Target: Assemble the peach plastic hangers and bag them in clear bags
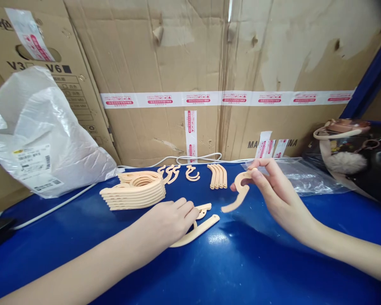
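Observation:
My right hand [274,192] is raised above the table, pinching a beige plastic hanger hook [235,202] by its curved end; the straight tail points down and left. My left hand [168,220] is closed over a beige hanger body [199,231] that lies on the blue tabletop. Its arms stick out to the right of the fingers, and the rest is hidden beneath the hand. Behind the left hand stands a neat stack of folded hangers [133,197]. Farther back lie several loose hooks [170,173] and a row of curved hanger arms [218,176].
A white padded bag [44,135] leans at the left. Tall cardboard [165,55] walls off the back, with a white cable [200,158] along its foot. Clear plastic film [314,176] and a dark bag with a pompom [346,163] lie at the right.

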The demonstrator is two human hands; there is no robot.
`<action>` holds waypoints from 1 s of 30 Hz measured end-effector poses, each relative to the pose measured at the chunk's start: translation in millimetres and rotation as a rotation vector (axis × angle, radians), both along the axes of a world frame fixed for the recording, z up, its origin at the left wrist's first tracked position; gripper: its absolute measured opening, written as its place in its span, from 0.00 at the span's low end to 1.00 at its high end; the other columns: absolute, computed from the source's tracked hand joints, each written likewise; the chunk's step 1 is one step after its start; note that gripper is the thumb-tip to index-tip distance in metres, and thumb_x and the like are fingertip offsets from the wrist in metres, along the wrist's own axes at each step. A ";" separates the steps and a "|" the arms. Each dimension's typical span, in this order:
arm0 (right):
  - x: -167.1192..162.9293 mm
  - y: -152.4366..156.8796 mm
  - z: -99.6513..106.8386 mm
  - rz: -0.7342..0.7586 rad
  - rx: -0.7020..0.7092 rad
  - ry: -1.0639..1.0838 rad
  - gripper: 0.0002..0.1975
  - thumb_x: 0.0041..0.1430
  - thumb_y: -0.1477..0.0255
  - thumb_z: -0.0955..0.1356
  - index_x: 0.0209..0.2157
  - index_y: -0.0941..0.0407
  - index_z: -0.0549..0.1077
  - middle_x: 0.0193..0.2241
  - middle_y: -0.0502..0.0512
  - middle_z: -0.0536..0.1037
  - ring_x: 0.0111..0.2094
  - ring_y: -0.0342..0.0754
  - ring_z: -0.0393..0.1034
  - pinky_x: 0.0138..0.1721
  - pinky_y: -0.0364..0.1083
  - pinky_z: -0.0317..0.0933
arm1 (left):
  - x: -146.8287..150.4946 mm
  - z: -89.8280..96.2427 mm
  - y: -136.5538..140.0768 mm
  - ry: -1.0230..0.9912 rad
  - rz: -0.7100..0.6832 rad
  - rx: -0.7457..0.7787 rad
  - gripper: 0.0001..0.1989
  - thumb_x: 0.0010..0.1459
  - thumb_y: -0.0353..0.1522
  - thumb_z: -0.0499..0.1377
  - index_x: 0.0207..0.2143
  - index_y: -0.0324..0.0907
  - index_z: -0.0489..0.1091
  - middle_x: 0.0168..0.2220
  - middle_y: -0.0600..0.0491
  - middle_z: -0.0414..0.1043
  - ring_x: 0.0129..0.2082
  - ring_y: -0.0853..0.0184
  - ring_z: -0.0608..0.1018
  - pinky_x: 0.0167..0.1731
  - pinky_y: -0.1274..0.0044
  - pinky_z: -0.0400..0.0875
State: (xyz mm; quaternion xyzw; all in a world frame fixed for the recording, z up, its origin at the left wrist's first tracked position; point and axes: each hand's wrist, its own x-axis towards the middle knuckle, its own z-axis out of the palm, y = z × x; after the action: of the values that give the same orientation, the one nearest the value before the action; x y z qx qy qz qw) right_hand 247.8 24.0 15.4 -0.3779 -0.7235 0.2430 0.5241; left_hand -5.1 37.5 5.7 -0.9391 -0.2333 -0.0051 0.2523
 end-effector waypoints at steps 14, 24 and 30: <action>-5.7 -2.9 -18.6 0.121 0.135 -0.867 0.15 0.71 0.67 0.54 0.44 0.55 0.68 0.36 0.54 0.78 0.31 0.45 0.75 0.30 0.43 0.63 | -9.3 -1.5 10.9 -0.197 0.049 -0.158 0.12 0.67 0.25 0.47 0.40 0.36 0.71 0.34 0.47 0.75 0.35 0.62 0.76 0.36 0.74 0.71; 5.3 -5.4 -20.7 0.214 0.057 -0.611 0.13 0.71 0.68 0.54 0.49 0.54 0.64 0.28 0.48 0.77 0.21 0.39 0.69 0.27 0.38 0.62 | -12.2 -2.0 13.6 -0.200 0.092 -0.165 0.10 0.64 0.24 0.52 0.42 0.35 0.72 0.37 0.47 0.76 0.36 0.61 0.77 0.34 0.73 0.73; 0.9 -5.3 -16.8 0.062 0.098 -0.717 0.13 0.70 0.67 0.57 0.49 0.55 0.66 0.27 0.49 0.75 0.27 0.43 0.71 0.30 0.42 0.62 | -13.2 -1.6 9.7 -0.301 0.129 -0.166 0.12 0.64 0.24 0.51 0.44 0.37 0.72 0.46 0.45 0.75 0.44 0.59 0.77 0.41 0.69 0.74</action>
State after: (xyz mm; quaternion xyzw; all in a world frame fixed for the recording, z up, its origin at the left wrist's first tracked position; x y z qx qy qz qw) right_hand 248.7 18.7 -1.4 -0.3916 -0.8831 0.0760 0.2471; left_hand -18.3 47.2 4.1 -0.9285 -0.3278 -0.1099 0.1358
